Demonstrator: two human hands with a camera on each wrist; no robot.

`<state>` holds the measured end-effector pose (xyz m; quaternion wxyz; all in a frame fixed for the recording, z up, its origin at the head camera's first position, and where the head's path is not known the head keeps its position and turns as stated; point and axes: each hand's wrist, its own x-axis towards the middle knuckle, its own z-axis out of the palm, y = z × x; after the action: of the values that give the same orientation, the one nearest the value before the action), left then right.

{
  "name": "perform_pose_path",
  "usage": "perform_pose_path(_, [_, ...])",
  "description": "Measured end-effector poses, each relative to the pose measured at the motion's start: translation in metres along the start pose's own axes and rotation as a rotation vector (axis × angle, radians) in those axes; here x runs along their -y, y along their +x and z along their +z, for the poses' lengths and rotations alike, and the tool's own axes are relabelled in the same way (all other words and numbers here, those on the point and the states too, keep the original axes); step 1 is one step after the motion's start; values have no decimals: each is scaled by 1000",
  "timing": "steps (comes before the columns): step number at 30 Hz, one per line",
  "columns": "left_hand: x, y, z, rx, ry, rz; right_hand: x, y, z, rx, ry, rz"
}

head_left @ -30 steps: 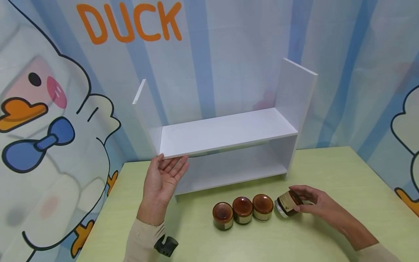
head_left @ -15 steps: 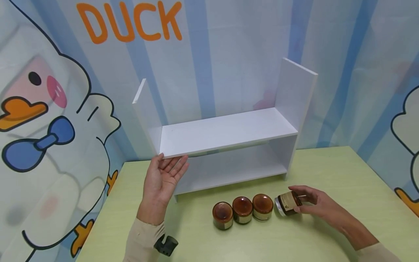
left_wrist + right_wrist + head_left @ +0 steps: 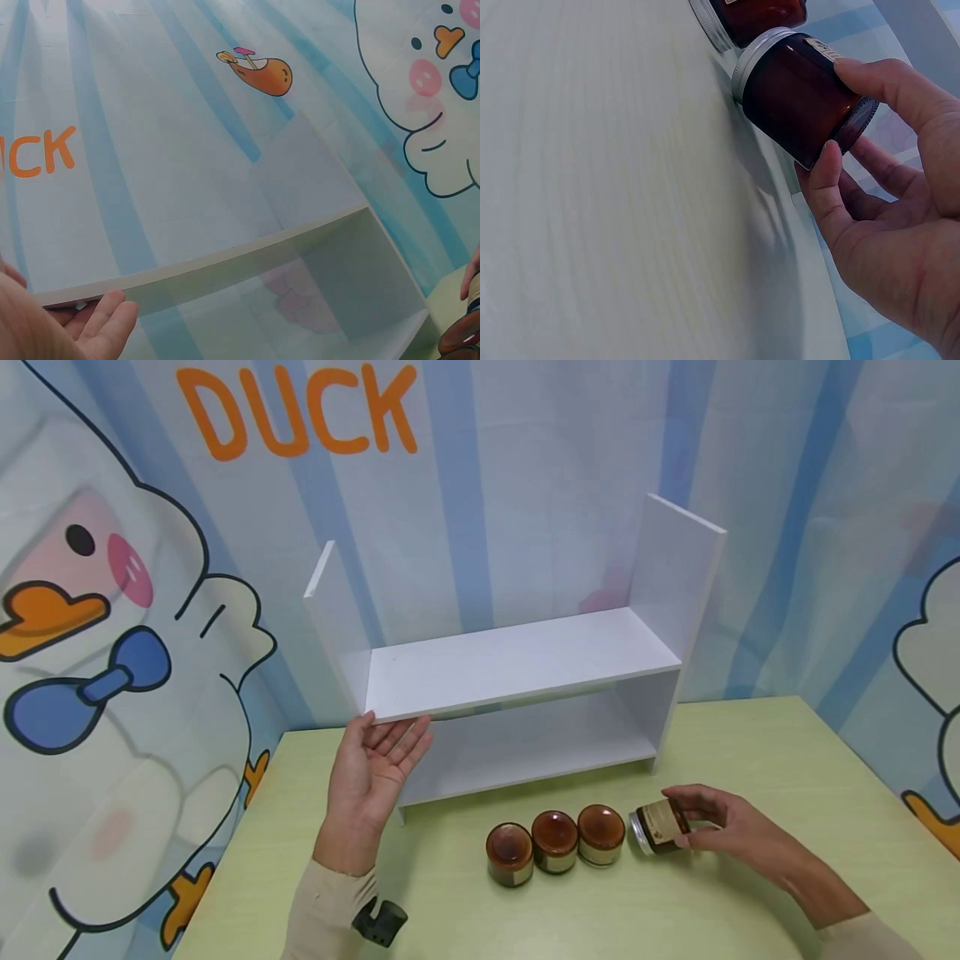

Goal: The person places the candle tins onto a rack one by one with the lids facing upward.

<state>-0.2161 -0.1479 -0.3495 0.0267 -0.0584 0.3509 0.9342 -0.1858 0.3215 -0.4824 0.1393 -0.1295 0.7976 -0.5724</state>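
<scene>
Brown and tilted, the jar [image 3: 802,94] is pinched between thumb and fingers of our right hand [image 3: 723,827], just beside three standing jars [image 3: 556,842], in front of the shelf [image 3: 517,664], whose edge our left hand [image 3: 375,772] grips. We judge the step to be handling that jar; the next move seems to call for careful levelling. Orange letters [image 3: 292,411] on the backdrop [image 3: 555,460] read DUCK; the label [image 3: 660,822] is unreadable.

Light green table [image 3: 600,918], white shelf [image 3: 517,664] on it, three brown jars [image 3: 556,843]
</scene>
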Motion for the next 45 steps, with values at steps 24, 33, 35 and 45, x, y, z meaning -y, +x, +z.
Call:
perform_pose_path(24, [0,-1,0,-6,14,3,-5,2,-3,92,-8,-41])
perform_pose_path(33, [0,0,0,-2,11,4,-8,2,-6,121,28,-42])
perform_pose_path(35, [0,0,0,0,13,4,-9,2,-7,134,37,-49])
perform_pose_path(45, [0,-1,-1,13,22,8,-10,4,-8,145,31,-58])
